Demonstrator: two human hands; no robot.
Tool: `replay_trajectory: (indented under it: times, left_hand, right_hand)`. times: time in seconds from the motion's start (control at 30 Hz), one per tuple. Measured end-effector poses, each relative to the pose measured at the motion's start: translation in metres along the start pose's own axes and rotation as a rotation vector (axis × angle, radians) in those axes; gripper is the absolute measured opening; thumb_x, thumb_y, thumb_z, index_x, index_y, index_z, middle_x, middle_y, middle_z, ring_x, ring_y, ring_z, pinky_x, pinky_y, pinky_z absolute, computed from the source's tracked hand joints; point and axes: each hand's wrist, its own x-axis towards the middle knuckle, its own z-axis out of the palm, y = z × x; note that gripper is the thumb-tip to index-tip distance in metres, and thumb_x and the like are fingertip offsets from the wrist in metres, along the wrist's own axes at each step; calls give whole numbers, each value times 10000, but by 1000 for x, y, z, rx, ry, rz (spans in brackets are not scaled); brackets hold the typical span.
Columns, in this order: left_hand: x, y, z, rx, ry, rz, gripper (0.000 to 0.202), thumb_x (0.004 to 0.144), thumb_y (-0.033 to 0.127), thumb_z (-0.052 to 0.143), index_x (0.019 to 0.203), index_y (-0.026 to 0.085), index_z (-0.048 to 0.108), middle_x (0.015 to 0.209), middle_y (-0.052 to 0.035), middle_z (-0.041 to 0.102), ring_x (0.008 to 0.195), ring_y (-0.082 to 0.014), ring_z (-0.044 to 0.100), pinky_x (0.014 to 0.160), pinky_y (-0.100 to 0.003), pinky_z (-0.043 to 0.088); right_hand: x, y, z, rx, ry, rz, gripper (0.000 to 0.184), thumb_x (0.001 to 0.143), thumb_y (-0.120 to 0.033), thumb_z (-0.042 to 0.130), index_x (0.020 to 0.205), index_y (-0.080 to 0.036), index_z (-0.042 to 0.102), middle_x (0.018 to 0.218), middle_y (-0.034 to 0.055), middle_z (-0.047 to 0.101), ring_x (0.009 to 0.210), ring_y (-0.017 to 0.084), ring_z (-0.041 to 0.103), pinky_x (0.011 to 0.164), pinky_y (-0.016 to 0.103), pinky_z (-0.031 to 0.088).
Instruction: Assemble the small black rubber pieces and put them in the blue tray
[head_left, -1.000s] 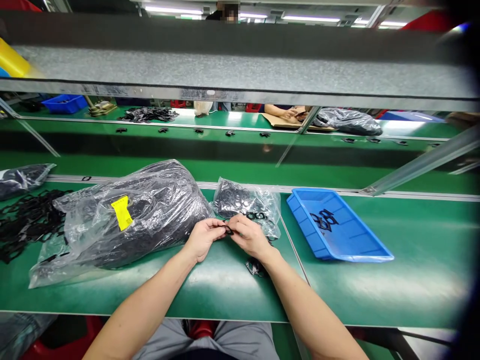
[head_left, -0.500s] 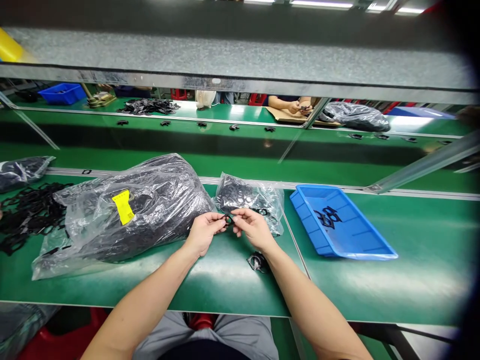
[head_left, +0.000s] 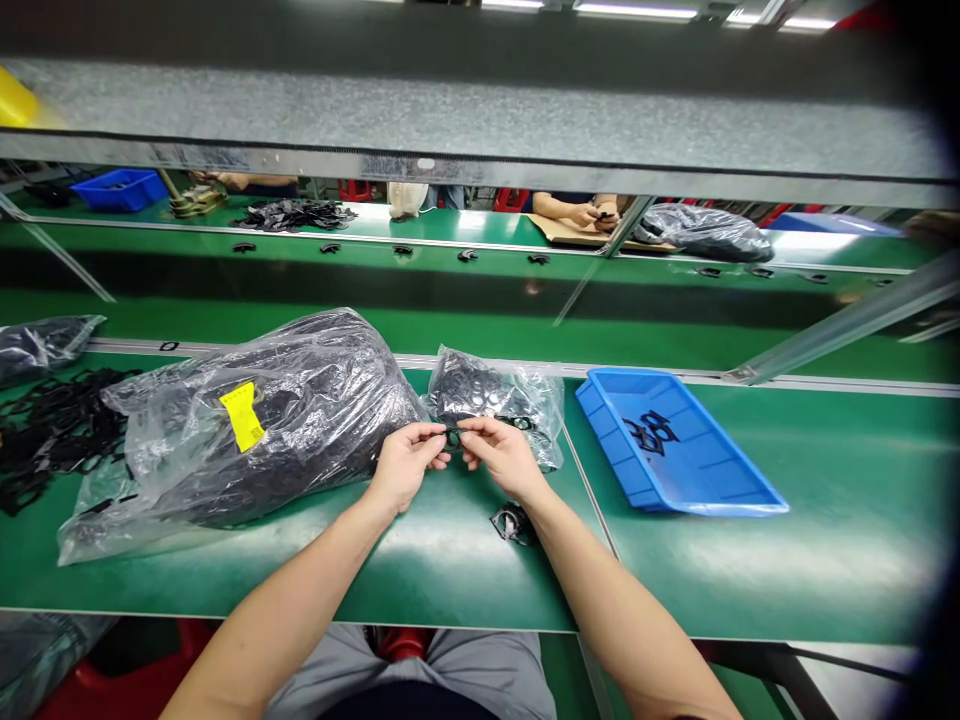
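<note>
Between my two hands is a small black ring-shaped part [head_left: 453,438], pinched at its left side by my left hand [head_left: 407,462] and at its right by my right hand [head_left: 504,456]. My fingertips cover much of it. Just behind my hands lies a clear bag of black rings [head_left: 480,385]. Another black round part [head_left: 511,523] rests on the green table beside my right wrist. To the left of my left hand is a large clear bag of black parts [head_left: 300,430] bearing a yellow label [head_left: 242,416].
A blue tray [head_left: 697,470] at right holds a few black parts [head_left: 651,432]. Loose black frames [head_left: 60,425] are heaped at far left. Beyond the rail, a conveyor carries several small black pieces [head_left: 467,256]. Across it, a co-worker's hands [head_left: 592,214] hold a dark piece. A metal beam [head_left: 480,170] crosses overhead.
The ring-shaped part has turned slightly between my fingertips, which stay in nearly the same place. Across the line, a co-worker's arm has come into view at upper left.
</note>
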Motion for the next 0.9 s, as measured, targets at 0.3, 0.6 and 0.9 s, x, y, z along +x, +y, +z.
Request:
replay_trajectory:
  times: [0.3, 0.6, 0.9]
  left_hand:
    - [-1, 1, -1, -61, 0, -37, 384, 636, 258, 795, 970, 109, 679, 720, -40, 685, 620, -123, 645, 611, -245, 506]
    - [-2, 8, -2, -166, -57, -126, 311, 635, 223, 808, 864, 123, 623, 689, -11, 636, 615, -101, 637, 572, -192, 491]
    - [-4, 8, -4, -185, -150, -199, 300, 635, 207, 809, 847, 117, 617, 851, -71, 695, 639, -108, 654, 566, -195, 501]
  right_hand:
    - [3, 5, -2, 83, 24, -4, 353, 688, -341, 758, 971, -178, 626, 750, 4, 626, 586, 135, 600, 524, 278, 502]
    - [-1, 0, -5, -483, -4, -502, 113, 803, -129, 559, 760, -201, 636, 1037, 83, 580, 994, 212, 569, 829, 369, 463]
    - [1, -3, -6, -309, -137, -428, 128, 824, -244, 625, 705, -200, 641, 821, 38, 581, 795, 172, 567, 744, 332, 475]
